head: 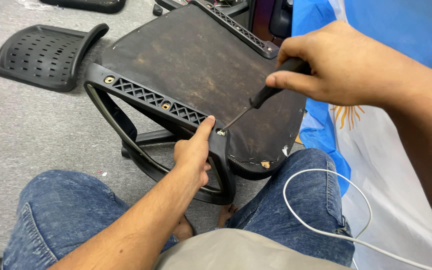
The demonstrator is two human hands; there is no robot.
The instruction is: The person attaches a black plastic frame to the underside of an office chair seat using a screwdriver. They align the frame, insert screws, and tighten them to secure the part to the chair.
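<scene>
An upturned office chair seat with a dark, worn underside leans between my knees. A black plastic armrest frame is bolted along its near edge. My left hand grips the corner of that frame, thumb pointing at a screw. My right hand holds a black-handled screwdriver, its tip set in that screw. Two more screws sit further left along the frame.
A perforated black chair back lies on the grey carpet at upper left. A blue and white cloth covers the right side. A white cable loops over my right thigh. More black chair parts lie at the top edge.
</scene>
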